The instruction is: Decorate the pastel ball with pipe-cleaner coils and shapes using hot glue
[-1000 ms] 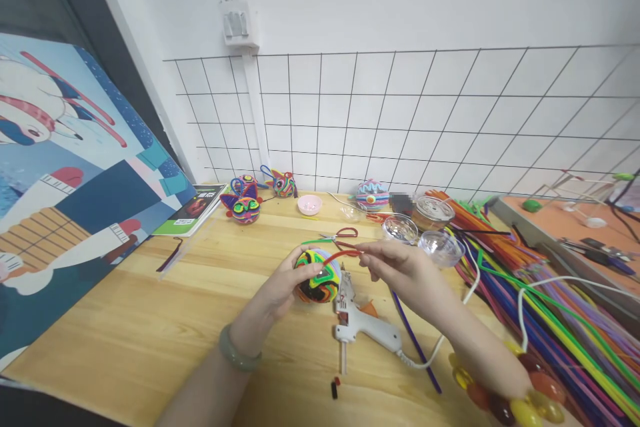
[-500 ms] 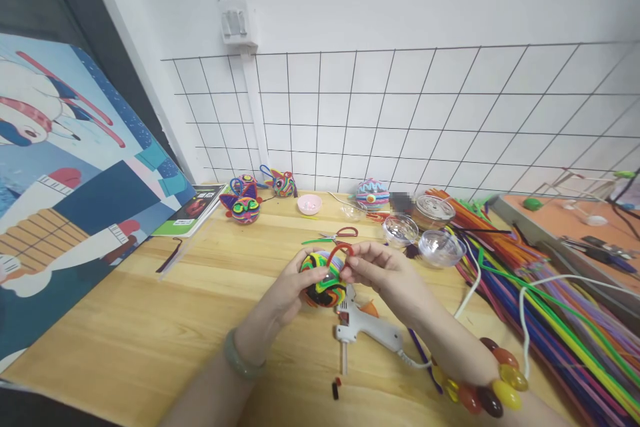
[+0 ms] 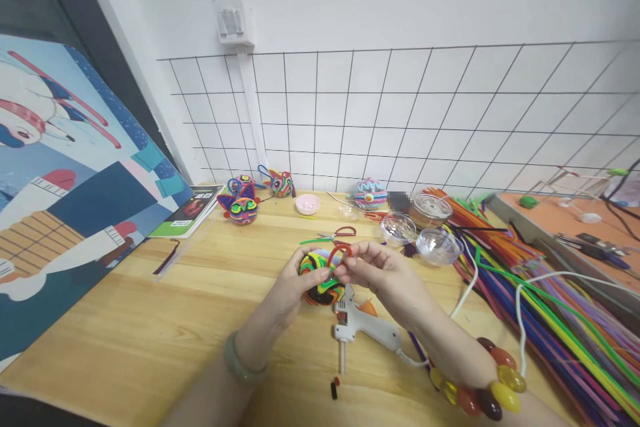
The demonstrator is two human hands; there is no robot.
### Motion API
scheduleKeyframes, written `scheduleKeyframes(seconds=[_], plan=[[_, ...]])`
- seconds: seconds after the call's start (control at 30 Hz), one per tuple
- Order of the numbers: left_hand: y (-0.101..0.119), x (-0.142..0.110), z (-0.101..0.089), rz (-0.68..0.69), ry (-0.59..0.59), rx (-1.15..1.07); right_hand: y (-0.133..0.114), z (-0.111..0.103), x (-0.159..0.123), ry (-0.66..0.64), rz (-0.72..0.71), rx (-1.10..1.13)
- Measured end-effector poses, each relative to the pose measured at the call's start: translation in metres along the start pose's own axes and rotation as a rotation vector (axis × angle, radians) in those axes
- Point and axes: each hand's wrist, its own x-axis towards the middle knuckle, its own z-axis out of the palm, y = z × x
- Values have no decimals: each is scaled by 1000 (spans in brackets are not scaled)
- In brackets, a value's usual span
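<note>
My left hand point(image 3: 290, 290) is wrapped round the side of a ball point(image 3: 323, 287) covered in swirls of green, yellow, orange and black pipe cleaner. At the top of the ball, my right hand point(image 3: 377, 273) pinches a red pipe cleaner point(image 3: 339, 251) bent into an arch. The left thumb lies near the foot of that arch; whether the arch is fixed to the ball I cannot tell. Just below the hands a white hot glue gun point(image 3: 367, 327) rests on the table, a clear glue stick point(image 3: 343, 357) poking out of it. Scissors point(image 3: 344, 233) with red handles lie behind the ball.
Finished pipe-cleaner balls point(image 3: 243, 209) stand at the back left, near a pink bowl point(image 3: 307, 204). Clear half-shells point(image 3: 439, 246) sit to the right. Bundles of pipe cleaners point(image 3: 530, 320) and a white cord point(image 3: 467, 293) fill the right side. A picture board point(image 3: 100, 180) leans at left.
My right fingers have shifted slightly in and down toward the ball with the red pipe cleaner. The left hand keeps its hold. The whole view has moved a little.
</note>
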Motion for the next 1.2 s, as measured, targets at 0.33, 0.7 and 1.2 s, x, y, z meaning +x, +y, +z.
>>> scheduleKeyframes(seconds=[0.33,0.7,1.2], plan=[[-1,-1,3,-10,37,-1,1,1,0,-17,-9,25],[0,-2,5,4,45,-11,1,1,1,-2,-9,28],[-5,1,2,23,26,2,3,2,3,7,-36,-21]])
